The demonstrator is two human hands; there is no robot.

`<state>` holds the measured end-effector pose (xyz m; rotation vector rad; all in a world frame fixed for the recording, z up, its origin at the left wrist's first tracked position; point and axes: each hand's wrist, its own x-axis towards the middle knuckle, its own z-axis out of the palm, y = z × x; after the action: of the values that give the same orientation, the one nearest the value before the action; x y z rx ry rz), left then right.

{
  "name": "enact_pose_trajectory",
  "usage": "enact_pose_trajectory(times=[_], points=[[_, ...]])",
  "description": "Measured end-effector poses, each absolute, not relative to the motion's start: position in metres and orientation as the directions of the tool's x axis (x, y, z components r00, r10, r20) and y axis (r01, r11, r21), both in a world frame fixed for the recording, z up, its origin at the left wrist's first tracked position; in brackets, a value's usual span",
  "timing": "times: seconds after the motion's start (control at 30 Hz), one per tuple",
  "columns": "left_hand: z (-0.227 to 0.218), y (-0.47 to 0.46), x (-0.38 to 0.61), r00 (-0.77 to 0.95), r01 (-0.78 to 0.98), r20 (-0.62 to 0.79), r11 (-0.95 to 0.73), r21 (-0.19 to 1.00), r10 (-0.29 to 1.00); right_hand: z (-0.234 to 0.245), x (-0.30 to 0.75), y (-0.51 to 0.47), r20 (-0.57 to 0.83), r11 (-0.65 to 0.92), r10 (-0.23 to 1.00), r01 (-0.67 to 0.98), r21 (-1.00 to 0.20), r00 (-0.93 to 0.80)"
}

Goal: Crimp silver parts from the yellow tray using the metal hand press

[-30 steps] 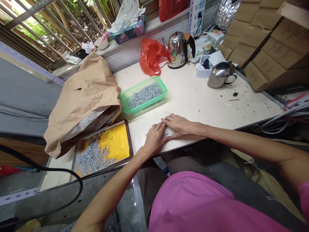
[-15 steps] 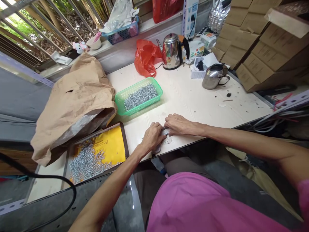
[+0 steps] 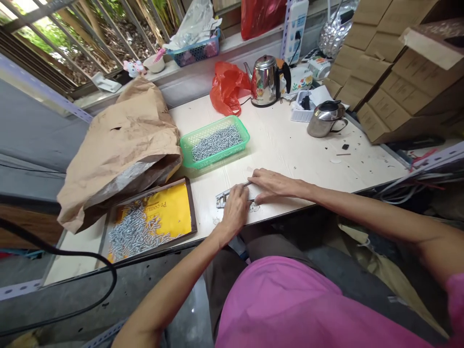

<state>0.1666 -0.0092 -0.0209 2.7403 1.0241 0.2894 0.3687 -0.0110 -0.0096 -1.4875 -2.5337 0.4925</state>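
Observation:
Near the table's front edge lies a long, flat metal piece [image 3: 222,198] with small coiled or threaded parts at its left end. My left hand [image 3: 235,208] is closed over its middle, fingers curled downward. At the right end, my right hand [image 3: 271,184] grips it with bent fingers, thumb towards me. Both palms cover much of the metal. Some small clear or whitish bits [image 3: 254,208] lie just below the hands. A green basket [image 3: 184,153] full of small silvery screws or pins stands beyond them. To the left, a shallow tray [image 3: 193,212] holds similar silvery parts on a yellow sheet.
A large brown paper bag [image 3: 123,130] leans over the table's left side. At the back are a red plastic bag [image 3: 226,87] and a steel kettle [image 3: 264,82]. A steel pot [image 3: 321,121] stands on the right, before stacked cardboard boxes [image 3: 373,67].
My left hand has turned and moved slightly right, uncovering the left end of the metal piece. My right hand stays at its right end. The whole view has shifted a little.

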Motion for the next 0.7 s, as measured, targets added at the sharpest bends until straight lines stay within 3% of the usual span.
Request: enact_pose_trajectory(times=[0.17,0.4,0.47,0.57,0.7], points=[[-0.043,-0.050,0.166,0.732,0.574,0.200,-0.747,0.335,0.651,-0.018,0.376,0.002,-0.034,0.411,0.897,0.861,-0.301,-0.440],[-0.043,-0.063,0.166,0.717,0.554,0.222,-0.733,0.394,0.661,0.003,0.344,0.037,0.006,0.235,0.972,0.966,-0.109,-0.236],[-0.044,-0.062,0.167,0.716,0.539,0.226,-0.729,0.422,0.661,0.011,0.319,0.033,0.037,0.359,0.933,0.929,-0.090,-0.357],[-0.049,-0.063,0.168,0.702,0.558,0.193,-0.698,0.450,0.685,0.013,0.274,0.015,0.017,0.686,0.723,0.715,-0.134,-0.691],[-0.049,-0.078,0.160,0.708,0.558,0.195,-0.706,0.436,0.679,-0.002,0.236,-0.006,0.027,0.813,0.579,0.575,-0.088,-0.815]])
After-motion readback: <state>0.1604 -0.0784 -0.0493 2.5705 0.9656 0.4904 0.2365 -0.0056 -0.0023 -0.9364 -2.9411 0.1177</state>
